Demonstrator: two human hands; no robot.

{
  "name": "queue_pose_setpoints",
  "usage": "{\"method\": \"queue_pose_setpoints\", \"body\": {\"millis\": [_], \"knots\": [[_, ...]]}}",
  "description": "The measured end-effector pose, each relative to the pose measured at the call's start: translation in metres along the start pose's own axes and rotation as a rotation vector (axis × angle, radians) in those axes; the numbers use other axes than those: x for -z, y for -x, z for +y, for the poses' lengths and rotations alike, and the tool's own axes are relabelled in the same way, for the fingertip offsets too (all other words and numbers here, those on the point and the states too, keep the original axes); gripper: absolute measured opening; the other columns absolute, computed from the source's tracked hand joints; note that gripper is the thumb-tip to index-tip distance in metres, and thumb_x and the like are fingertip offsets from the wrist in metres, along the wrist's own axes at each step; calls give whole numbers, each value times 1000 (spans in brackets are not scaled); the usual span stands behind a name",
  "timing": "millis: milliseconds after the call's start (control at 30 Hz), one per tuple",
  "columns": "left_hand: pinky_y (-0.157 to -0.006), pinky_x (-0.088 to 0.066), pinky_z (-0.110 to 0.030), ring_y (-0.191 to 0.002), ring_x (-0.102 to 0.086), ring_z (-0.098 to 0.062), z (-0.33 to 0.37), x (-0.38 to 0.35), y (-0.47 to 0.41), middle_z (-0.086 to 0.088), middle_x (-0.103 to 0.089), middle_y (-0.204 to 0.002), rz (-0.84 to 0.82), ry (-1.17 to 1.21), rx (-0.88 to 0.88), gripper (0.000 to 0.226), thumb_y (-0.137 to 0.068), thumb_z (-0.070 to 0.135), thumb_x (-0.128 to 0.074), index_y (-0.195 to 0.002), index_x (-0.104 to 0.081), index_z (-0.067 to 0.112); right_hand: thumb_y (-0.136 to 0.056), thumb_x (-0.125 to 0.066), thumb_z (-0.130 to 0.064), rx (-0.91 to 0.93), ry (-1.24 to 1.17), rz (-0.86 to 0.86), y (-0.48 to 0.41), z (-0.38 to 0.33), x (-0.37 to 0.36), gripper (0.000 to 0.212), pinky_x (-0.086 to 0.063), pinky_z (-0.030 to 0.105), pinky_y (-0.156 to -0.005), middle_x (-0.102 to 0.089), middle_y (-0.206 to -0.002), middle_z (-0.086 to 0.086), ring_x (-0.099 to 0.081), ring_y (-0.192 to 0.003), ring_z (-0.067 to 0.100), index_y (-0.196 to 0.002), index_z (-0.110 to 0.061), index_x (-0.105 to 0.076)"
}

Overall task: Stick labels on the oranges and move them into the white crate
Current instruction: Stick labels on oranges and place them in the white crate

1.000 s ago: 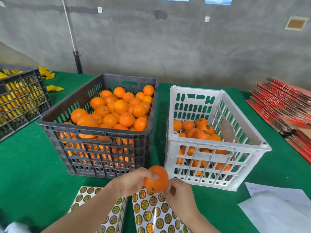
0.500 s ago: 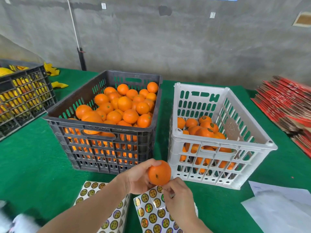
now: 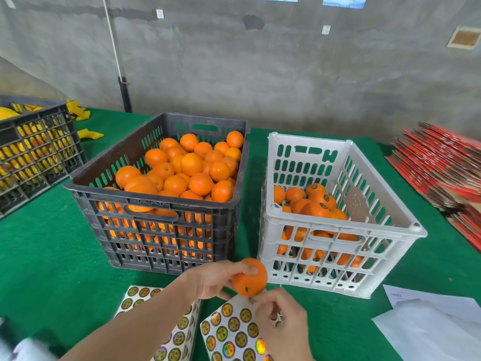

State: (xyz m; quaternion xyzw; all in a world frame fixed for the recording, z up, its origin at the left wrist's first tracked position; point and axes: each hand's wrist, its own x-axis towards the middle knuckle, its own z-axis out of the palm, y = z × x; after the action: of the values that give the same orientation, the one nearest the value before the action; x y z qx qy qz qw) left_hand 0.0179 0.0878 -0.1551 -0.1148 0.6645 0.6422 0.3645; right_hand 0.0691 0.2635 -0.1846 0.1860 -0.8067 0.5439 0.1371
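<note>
Labelling step here, not the move yet. The left hand (image 3: 216, 278) is wrapped around one orange (image 3: 250, 278), holding it up low in the middle of the frame, just in front of the white crate (image 3: 309, 139) and right above the sticker sheet (image 3: 231, 332). I don't see a label on the side facing the camera.

The right hand (image 3: 281, 319) sits at the sheet's top edge, right under the orange, with its fingers curled in. Can't tell if it's got a sticker pinched or is only picking at one.

My guess for the next bit: peel a sticker clean, press it on the peel, then lift the orange over the rim to join the labelled oranges (image 3: 316, 208) in the white crate. The dark crate (image 3: 156, 201) to the left looks pretty full, so plenty left.

Writing-wise: the stickers are round, gold-green, and some are shiny. No text I can read. There's raised lettering on the dark crate's front rim, also unreadable.
</note>
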Motion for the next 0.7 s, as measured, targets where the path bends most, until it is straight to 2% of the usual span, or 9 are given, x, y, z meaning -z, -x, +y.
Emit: {"method": "queue_pose_setpoints", "body": {"millis": [33, 100, 167, 233, 300, 433, 500, 600, 700], "knots": [[-109, -31, -42, -118, -50, -18, 1, 0, 3, 2, -59, -122, 15, -87, -30, 73, -70, 46, -75, -131, -47, 18, -78, -64, 3, -128, -82, 21, -5, -3, 6, 25, -43, 18, -51, -62, -61, -4, -50, -50, 3, -63, -17, -63], [-106, -33, -39, -120, -50, -19, 1, -1, 10, 3, -58, -125, 21, -179, -119, 79, -58, 48, -76, -128, -49, 23, -81, -64, 6, -386, -279, 30, -18, -11, 18, 29, -46, 17, -58, -65, -60, -1, -56, -54, 6, -60, -13, -66], [-95, -45, -35, -115, -56, -21, -2, -1, 14, -2, -60, -125, -7, -109, -224, 83, -53, 41, -80, -128, -48, 24, -84, -63, 1, -554, -457, 38, -31, -18, 27, 31, -46, 22, -69, -63, -59, -1, -56, -62, 10, -57, -13, -68], [-79, -50, -28, -103, -63, -20, -3, -2, 18, -7, -60, -121, -60, 31, -308, 82, -56, 27, -84, -129, -48, 24, -84, -62, -3, -612, -596, 21, -42, -29, 32, 26, -46, 33, -81, -68, -71, 5, -58, -74, 16, -60, -12, -71], [-74, -50, -26, -93, -65, -18, 0, -6, 23, -8, -61, -115, -98, 126, -364, 81, -58, 17, -84, -130, -49, 23, -83, -62, -5, -581, -641, -41, -50, -40, 33, 24, -47, 35, -84, -70, -84, 6, -61, -81, 17, -63, -12, -72], [-70, -50, -27, -85, -64, -17, 9, -15, 32, -7, -63, -105, -107, 240, -426, 79, -56, 8, -81, -128, -51, 21, -84, -63, -7, -468, -523, -98, -59, -52, 33, 23, -45, 38, -93, -67, -102, 7, -59, -100, 24, -63, -15, -70], [-69, -50, -26, -86, -63, -17, 12, -17, 36, -7, -62, -105, -92, 254, -444, 78, -57, 5, -78, -128, -50, 21, -83, -65, -10, -433, -457, -123, -61, -55, 33, 22, -46, 32, -88, -66, -104, 1, -58, -102, 18, -63, -18, -71], [-69, -49, -26, -92, -60, -20, 14, -18, 39, -8, -59, -109, -78, 250, -460, 80, -56, 4, -79, -129, -49, 21, -84, -66, -11, -381, -374, -162, -62, -59, 34, 24, -47, 13, -70, -63, -102, -5, -58, -93, 3, -62, -21, -69], [-64, -47, -25, -88, -60, -18, 16, -21, 43, -8, -58, -108, -81, 233, -471, 81, -53, 8, -80, -127, -50, 22, -85, -64, -10, -283, -237, -153, -61, -59, 35, 20, -44, 9, -72, -61, -99, -3, -55, -91, -3, -68, -18, -65]]}}
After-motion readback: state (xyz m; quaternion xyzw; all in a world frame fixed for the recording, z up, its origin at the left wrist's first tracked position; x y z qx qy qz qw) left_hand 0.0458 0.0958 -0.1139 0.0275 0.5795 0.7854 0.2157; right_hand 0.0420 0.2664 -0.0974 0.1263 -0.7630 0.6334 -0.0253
